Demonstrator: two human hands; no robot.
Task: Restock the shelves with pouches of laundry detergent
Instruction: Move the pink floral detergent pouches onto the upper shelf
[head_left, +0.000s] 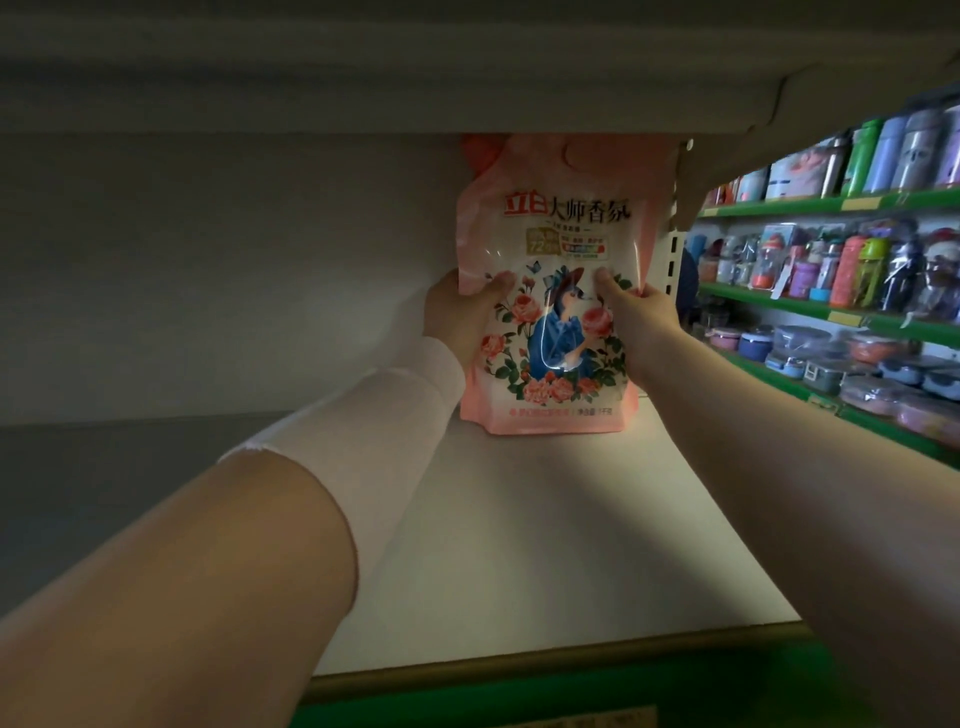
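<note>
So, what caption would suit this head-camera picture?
Left hand and right hand hold a pink detergent pouch upright on a white shelf.

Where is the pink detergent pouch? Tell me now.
Head view: the pouch stands upright at the back right of the white shelf, held between the left hand and right hand.

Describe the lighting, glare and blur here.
Head view: the shelf board is bright beneath the pouch and dark leftward; same view, small glare spots sit on the pouch's glossy front; same view, the bottles at right look soft.
</note>
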